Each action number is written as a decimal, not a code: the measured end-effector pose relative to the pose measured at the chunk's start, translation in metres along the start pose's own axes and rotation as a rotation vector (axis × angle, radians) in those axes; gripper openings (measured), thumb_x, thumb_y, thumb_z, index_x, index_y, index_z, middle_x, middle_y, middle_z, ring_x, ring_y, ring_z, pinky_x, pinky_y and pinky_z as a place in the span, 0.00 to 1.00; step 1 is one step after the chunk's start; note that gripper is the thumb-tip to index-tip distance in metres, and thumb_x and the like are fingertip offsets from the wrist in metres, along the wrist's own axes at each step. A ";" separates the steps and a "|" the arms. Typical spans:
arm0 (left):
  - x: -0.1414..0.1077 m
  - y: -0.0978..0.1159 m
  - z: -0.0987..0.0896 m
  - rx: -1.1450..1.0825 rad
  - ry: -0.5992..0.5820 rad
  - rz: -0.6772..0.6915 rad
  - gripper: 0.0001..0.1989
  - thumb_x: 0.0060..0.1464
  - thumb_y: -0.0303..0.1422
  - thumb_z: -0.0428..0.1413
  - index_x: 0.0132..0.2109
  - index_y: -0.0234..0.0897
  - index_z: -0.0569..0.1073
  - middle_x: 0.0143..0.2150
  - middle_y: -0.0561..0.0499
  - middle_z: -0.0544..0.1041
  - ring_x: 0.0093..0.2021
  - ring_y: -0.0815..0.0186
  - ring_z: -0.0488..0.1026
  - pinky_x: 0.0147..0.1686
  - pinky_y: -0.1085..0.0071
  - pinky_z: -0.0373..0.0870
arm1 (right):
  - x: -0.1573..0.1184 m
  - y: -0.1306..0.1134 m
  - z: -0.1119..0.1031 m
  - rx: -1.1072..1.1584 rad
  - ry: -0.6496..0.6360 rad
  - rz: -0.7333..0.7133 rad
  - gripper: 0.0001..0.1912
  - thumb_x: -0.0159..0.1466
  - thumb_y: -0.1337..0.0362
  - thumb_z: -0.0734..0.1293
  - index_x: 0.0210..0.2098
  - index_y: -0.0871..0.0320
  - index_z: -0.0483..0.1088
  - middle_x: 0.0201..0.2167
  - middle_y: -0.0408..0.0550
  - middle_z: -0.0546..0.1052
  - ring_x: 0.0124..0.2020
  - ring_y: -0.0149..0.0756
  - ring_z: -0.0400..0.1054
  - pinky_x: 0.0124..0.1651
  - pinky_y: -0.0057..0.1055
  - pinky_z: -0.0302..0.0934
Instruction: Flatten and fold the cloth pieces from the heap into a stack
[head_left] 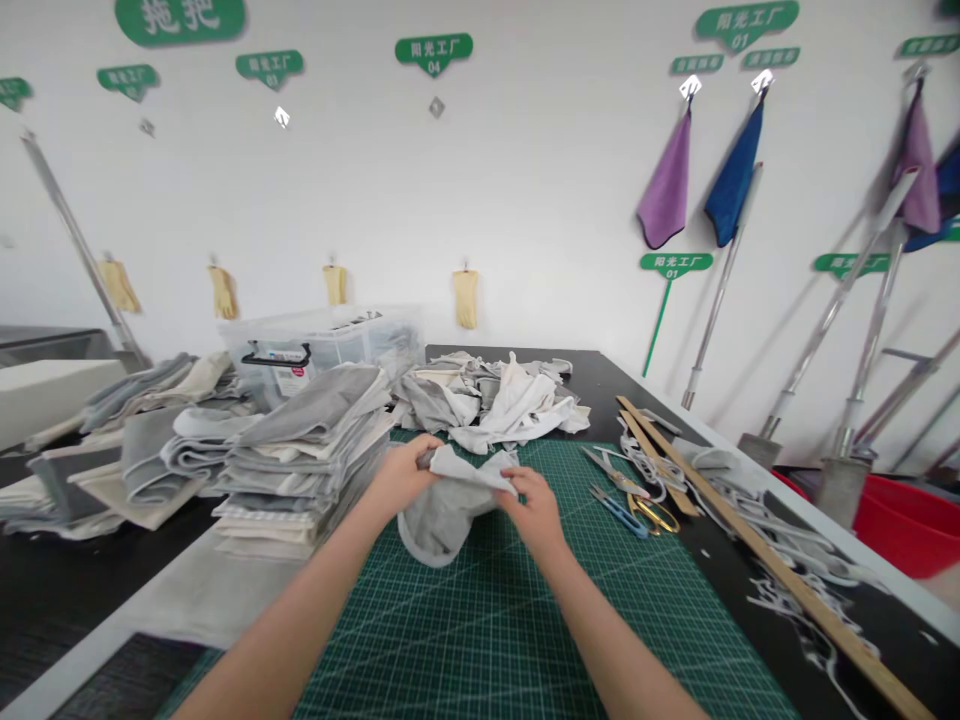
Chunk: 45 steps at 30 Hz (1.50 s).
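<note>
A grey cloth piece with a pale edge [439, 520] hangs between my two hands over the green cutting mat [480, 640]. My left hand [407, 473] is closed on its upper left part, and my right hand [531, 505] pinches its upper right side. The cloth droops lower on the left, in a rounded fold. Just beyond it lies a loose heap of grey and white cloth pieces [517, 405]. Left of my left hand stands a stack of folded grey cloths [300, 450].
Scissors with gold handles [626, 485] and blue-handled snips [621, 512] lie on the mat's right. Wooden strips [787, 580] and white cord scraps [780, 530] run along the right edge. A clear plastic box [330, 345] stands behind the stack; more folded cloths [157, 440] lie left.
</note>
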<state>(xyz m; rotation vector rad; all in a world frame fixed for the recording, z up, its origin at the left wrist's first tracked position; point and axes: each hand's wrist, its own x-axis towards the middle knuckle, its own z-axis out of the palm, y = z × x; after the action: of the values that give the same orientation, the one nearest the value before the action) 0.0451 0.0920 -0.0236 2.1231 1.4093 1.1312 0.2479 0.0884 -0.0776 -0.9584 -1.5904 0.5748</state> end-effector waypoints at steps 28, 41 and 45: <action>0.028 0.146 -0.099 0.531 0.306 0.267 0.05 0.38 0.31 0.52 0.25 0.34 0.70 0.25 0.53 0.67 0.32 0.65 0.65 0.33 0.71 0.59 | 0.044 -0.168 -0.094 0.134 0.247 -0.206 0.05 0.49 0.64 0.62 0.21 0.59 0.63 0.16 0.38 0.57 0.19 0.25 0.52 0.23 0.24 0.47; 0.014 0.160 -0.099 -0.458 0.407 0.176 0.02 0.39 0.27 0.52 0.24 0.32 0.67 0.13 0.59 0.56 0.13 0.80 0.54 0.13 0.83 0.50 | 0.054 -0.153 -0.107 0.440 0.344 -0.033 0.04 0.43 0.73 0.61 0.19 0.60 0.65 0.14 0.37 0.62 0.17 0.25 0.56 0.19 0.23 0.49; 0.011 0.161 -0.086 -0.652 0.297 0.117 0.01 0.40 0.27 0.52 0.25 0.32 0.66 0.13 0.59 0.58 0.12 0.79 0.56 0.12 0.84 0.52 | 0.043 -0.144 -0.090 0.597 0.163 0.158 0.06 0.46 0.66 0.64 0.26 0.59 0.67 0.20 0.41 0.69 0.21 0.29 0.62 0.25 0.27 0.56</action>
<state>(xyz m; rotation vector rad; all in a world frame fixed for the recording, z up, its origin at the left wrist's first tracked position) 0.0779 0.0192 0.1411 1.6259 0.8472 1.7205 0.2931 0.0331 0.0826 -0.6564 -1.1028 0.9868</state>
